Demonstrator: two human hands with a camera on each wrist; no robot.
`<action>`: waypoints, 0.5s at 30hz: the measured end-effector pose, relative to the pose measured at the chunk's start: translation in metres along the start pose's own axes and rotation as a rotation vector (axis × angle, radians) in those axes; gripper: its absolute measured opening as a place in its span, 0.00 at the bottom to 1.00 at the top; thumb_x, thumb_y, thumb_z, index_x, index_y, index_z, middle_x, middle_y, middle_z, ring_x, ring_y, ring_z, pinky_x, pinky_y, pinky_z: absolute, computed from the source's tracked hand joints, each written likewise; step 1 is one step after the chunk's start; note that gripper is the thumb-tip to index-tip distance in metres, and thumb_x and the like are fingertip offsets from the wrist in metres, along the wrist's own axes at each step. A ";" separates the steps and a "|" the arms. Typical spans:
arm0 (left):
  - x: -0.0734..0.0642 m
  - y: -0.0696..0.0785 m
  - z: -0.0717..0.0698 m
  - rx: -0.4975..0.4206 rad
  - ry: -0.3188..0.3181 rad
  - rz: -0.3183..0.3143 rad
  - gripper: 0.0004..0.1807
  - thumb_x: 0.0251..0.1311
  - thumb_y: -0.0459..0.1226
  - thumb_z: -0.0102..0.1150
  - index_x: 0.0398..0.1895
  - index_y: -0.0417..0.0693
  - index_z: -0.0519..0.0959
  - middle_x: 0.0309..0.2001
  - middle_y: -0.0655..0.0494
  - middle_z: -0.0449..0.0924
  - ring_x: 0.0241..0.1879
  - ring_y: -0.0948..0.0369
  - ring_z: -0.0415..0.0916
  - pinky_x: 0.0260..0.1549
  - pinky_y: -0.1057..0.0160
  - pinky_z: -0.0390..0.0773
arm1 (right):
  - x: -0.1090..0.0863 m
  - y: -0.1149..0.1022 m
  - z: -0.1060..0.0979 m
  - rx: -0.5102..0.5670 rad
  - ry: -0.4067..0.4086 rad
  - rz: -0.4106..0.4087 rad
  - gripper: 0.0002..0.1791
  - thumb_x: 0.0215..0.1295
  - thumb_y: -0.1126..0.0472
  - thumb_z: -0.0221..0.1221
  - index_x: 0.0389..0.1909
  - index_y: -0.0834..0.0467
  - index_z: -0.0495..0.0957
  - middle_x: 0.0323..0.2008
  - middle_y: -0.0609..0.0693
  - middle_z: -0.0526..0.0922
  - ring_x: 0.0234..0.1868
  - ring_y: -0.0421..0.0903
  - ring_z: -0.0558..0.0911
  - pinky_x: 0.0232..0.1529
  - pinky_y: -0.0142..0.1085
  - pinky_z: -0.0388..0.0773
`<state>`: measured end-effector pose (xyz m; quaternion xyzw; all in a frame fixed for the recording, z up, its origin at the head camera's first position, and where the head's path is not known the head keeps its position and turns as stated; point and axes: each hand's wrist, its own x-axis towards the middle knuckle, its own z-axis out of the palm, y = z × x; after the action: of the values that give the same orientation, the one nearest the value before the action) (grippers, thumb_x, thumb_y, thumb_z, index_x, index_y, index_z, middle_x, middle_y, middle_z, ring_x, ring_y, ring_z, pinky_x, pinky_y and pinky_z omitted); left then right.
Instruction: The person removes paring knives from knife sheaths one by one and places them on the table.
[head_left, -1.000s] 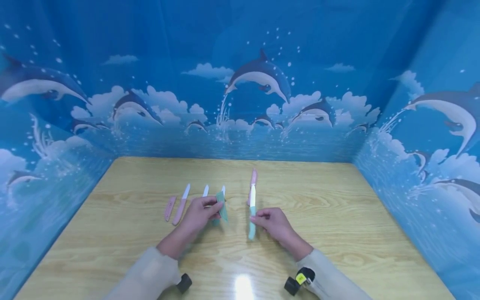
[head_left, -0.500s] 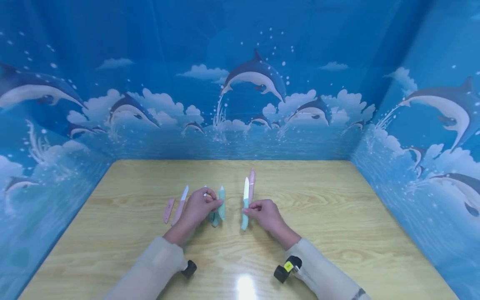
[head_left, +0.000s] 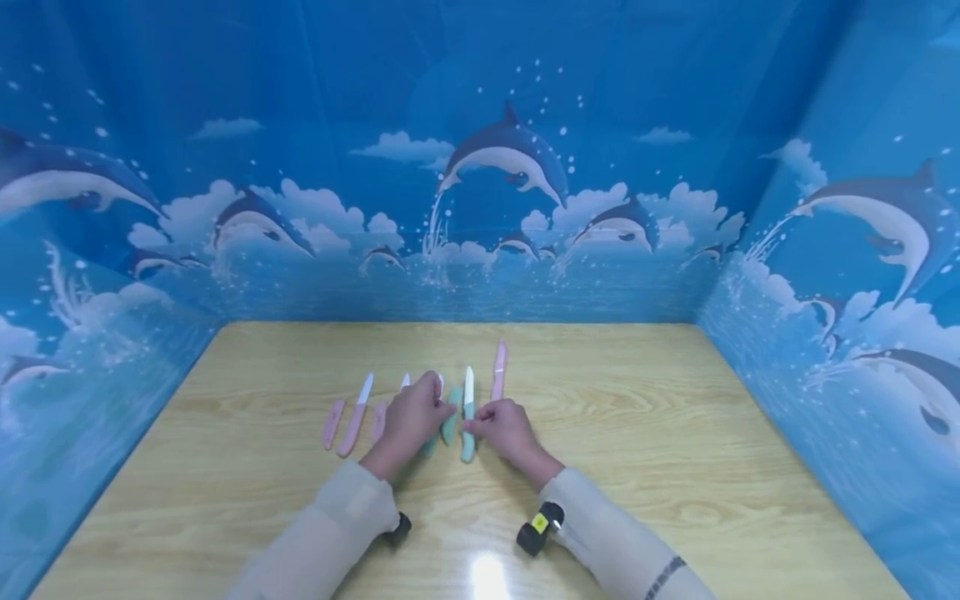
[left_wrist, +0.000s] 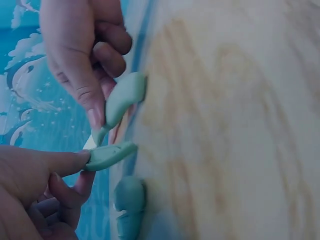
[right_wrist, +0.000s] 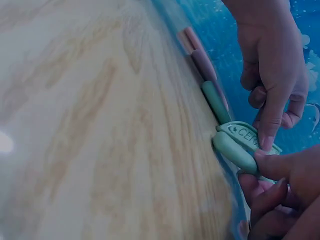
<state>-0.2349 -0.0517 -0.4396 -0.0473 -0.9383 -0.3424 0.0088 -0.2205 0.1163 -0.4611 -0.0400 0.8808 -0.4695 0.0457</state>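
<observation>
My left hand [head_left: 412, 417] pinches a green blade sheath [head_left: 452, 417] between thumb and fingers; raised letters show on it [right_wrist: 245, 133]. Just to its right, my right hand [head_left: 512, 432] grips a green-handled knife [head_left: 468, 425] with its white blade bare and pointing away. Sheath and knife stand side by side, a narrow gap between them in the head view. Behind my left hand, partly hidden, lies another green handle [left_wrist: 130, 197], seen better in the left wrist view.
Left of my hands lie a pink sheath [head_left: 333, 423], a pink-handled knife [head_left: 354, 421] and a second pink sheath [head_left: 378, 421], with a white blade tip [head_left: 406, 381] beside it. A sheathed pink knife [head_left: 499, 371] lies beyond my right hand on the wooden table [head_left: 637, 433].
My right hand has moved left with the green knife, away from the pink sheathed one. The sheath in my left hand has shifted slightly right, so the two are now close together.
</observation>
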 end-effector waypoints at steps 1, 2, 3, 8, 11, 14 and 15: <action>0.000 0.000 0.001 0.010 -0.002 -0.003 0.17 0.55 0.39 0.70 0.29 0.49 0.67 0.20 0.58 0.73 0.19 0.62 0.68 0.17 0.66 0.65 | 0.000 0.000 0.001 -0.012 0.003 -0.003 0.08 0.56 0.59 0.69 0.25 0.59 0.83 0.18 0.46 0.80 0.17 0.37 0.69 0.16 0.26 0.65; 0.000 0.000 0.002 0.023 -0.003 -0.007 0.17 0.55 0.39 0.70 0.29 0.49 0.67 0.20 0.59 0.73 0.19 0.62 0.68 0.17 0.66 0.65 | 0.001 0.000 0.002 -0.024 0.007 -0.003 0.09 0.56 0.59 0.69 0.24 0.59 0.83 0.18 0.46 0.80 0.17 0.37 0.69 0.16 0.26 0.66; 0.001 0.001 0.002 0.032 -0.005 -0.011 0.17 0.55 0.39 0.70 0.28 0.49 0.67 0.20 0.58 0.73 0.19 0.62 0.68 0.17 0.66 0.65 | 0.002 0.000 0.003 -0.037 0.012 -0.006 0.09 0.56 0.59 0.69 0.24 0.60 0.83 0.18 0.46 0.80 0.17 0.38 0.70 0.16 0.27 0.67; 0.005 0.003 0.005 0.090 -0.026 0.014 0.15 0.55 0.37 0.68 0.23 0.48 0.69 0.17 0.58 0.70 0.17 0.62 0.65 0.15 0.67 0.64 | 0.003 -0.001 0.007 -0.088 0.029 0.011 0.09 0.55 0.58 0.69 0.23 0.59 0.82 0.19 0.46 0.80 0.18 0.39 0.72 0.18 0.29 0.69; 0.007 0.004 0.007 0.138 -0.030 0.050 0.16 0.55 0.36 0.67 0.20 0.49 0.68 0.15 0.59 0.66 0.15 0.63 0.62 0.14 0.68 0.62 | 0.005 -0.001 0.009 -0.130 0.042 0.005 0.10 0.54 0.57 0.70 0.25 0.60 0.82 0.20 0.46 0.81 0.19 0.40 0.73 0.19 0.30 0.71; 0.009 0.004 0.010 0.196 -0.035 0.074 0.16 0.55 0.37 0.67 0.18 0.50 0.68 0.14 0.60 0.64 0.14 0.64 0.60 0.13 0.68 0.61 | 0.007 -0.003 0.010 -0.181 0.058 -0.006 0.14 0.53 0.57 0.71 0.34 0.61 0.81 0.22 0.48 0.81 0.21 0.41 0.75 0.22 0.33 0.73; 0.009 0.004 0.011 0.215 -0.036 0.081 0.16 0.55 0.37 0.67 0.18 0.50 0.68 0.14 0.60 0.65 0.14 0.64 0.60 0.13 0.68 0.61 | 0.008 -0.003 0.010 -0.207 0.065 -0.012 0.16 0.53 0.56 0.71 0.38 0.61 0.81 0.24 0.49 0.82 0.22 0.41 0.75 0.22 0.33 0.73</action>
<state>-0.2432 -0.0412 -0.4447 -0.0899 -0.9669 -0.2384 0.0107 -0.2269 0.1052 -0.4643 -0.0344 0.9253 -0.3775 0.0099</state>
